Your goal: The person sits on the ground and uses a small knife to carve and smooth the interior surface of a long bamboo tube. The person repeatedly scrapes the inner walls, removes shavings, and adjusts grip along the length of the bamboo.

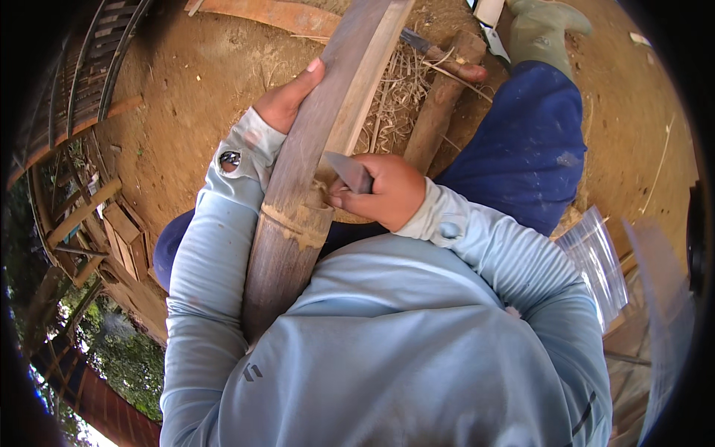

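Observation:
A thick brown bamboo pole (287,253) slants from my lap up past the top of the view. Beyond its pale node ring, one side is cut away, baring a light inner edge. My left hand (289,97) grips the pole's far part from the left, thumb lying along it and the other fingers hidden behind. In my right hand (391,190) is a knife; its short grey blade (350,171) points up and left, close to the cut just above the node. The fist hides the knife's handle.
Beyond my right hand, thin shavings (391,104) lie on the dirt beside a log (441,112) and a wooden-handled blade (447,58). My booted leg (547,45) stretches out at far right. Clear plastic sheets (596,257) stand at right, a slatted wooden structure (89,67) at far left.

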The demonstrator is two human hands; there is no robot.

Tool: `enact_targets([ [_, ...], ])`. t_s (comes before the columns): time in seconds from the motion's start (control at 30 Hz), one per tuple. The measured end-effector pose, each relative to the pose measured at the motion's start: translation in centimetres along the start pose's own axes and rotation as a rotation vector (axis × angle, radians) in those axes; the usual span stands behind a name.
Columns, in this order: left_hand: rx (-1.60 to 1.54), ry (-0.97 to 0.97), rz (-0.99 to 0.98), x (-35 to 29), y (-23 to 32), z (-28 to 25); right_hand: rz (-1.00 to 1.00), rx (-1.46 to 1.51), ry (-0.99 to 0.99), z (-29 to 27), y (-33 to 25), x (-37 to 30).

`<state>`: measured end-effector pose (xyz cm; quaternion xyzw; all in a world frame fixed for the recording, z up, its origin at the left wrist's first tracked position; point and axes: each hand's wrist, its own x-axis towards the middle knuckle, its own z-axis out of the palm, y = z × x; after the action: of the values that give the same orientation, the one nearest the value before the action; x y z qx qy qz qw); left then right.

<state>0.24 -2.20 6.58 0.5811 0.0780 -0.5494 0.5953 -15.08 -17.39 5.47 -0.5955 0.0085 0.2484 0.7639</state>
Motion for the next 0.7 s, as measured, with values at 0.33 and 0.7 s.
enact_targets([
  [0.33, 0.808, 0.08, 0.243, -3.7, 2.0, 0.7, 0.066, -0.783, 0.538, -8.5, -0.4, -2.1],
  [0.7, 0.103, -0.089, 0.126, -5.6, -0.2, 1.8, 0.104, -0.307, 0.502, -8.7, -0.5, 0.4],
])
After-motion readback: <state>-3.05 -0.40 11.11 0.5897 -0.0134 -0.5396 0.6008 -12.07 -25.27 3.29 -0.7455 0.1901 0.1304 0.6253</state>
